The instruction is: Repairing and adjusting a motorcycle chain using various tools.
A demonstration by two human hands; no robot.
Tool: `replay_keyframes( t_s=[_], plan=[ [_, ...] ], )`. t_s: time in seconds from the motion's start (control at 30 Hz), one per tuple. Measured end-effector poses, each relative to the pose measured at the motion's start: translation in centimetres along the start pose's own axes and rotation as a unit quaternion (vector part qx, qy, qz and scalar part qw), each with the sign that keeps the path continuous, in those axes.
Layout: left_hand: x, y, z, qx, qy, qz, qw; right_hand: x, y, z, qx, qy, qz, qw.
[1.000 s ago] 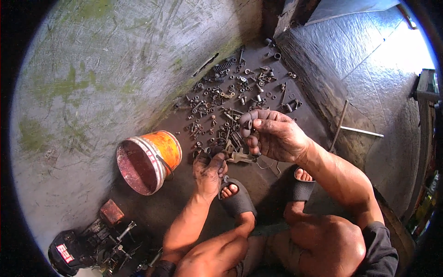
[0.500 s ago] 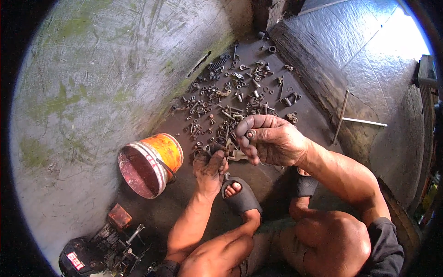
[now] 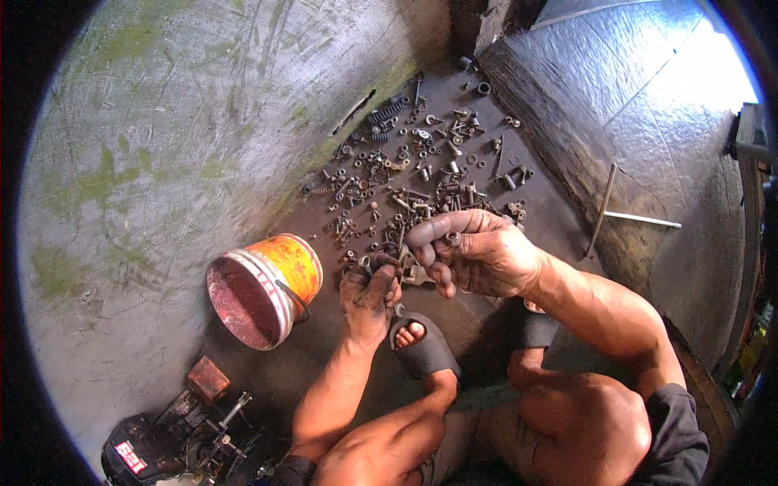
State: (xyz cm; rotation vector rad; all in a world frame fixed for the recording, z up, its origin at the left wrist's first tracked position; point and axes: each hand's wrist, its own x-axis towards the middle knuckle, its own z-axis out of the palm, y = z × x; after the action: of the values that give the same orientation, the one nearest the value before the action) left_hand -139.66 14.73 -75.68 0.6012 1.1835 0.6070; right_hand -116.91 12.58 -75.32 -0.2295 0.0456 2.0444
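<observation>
My right hand [image 3: 490, 255] is raised over the near edge of the scattered hardware. Its thumb and forefinger pinch a small round metal piece [image 3: 454, 240] with a dark, hollow-looking end; whether it is a nut or a bolt head I cannot tell. To its left, my left hand [image 3: 370, 298] is closed, thumb against curled, blackened fingers, and what it holds is hidden. A small metal ring [image 3: 365, 262] shows by its fingertips, perhaps on the floor behind. Beyond both hands lie loose bolts, nuts, washers and bushings [image 3: 405, 198] in clusters. A pale metal bracket [image 3: 417, 269] sits between the hands.
An orange and white bucket [image 3: 296, 263] lies tipped on its side at the left. A T-shaped metal bar tool [image 3: 609, 212] rests against the right-hand slab. Coil springs [image 3: 387, 111] lie by the left wall. Dark machine parts [image 3: 194, 433] and a reddish block [image 3: 208, 379] are at lower left.
The right thumb and fingers have shifted, so the small round piece shows more plainly and sits slightly farther right. My left hand has hardly moved.
</observation>
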Motion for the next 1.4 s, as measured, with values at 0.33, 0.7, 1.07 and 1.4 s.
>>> replay_keyframes(
  t_s=[0.33,0.7,1.07,1.4],
  plan=[
    [-0.2,1.1,0.7,-0.028,0.005,0.009,1.0,0.5,-0.2,-0.6,-0.407,0.324,0.034,0.853],
    [-0.7,1.1,0.8,0.022,0.007,0.017,1.0,0.0,1.5,-0.5,-0.44,0.205,0.033,0.874],
    [-1.8,0.6,1.5,0.254,-0.031,0.072,0.964,-0.7,4.0,-0.4,-0.474,0.213,0.018,0.854],
    [-1.5,-0.1,0.8,0.068,0.013,0.012,0.998,-1.7,2.8,-1.5,0.053,0.147,0.074,0.985]
  ],
)
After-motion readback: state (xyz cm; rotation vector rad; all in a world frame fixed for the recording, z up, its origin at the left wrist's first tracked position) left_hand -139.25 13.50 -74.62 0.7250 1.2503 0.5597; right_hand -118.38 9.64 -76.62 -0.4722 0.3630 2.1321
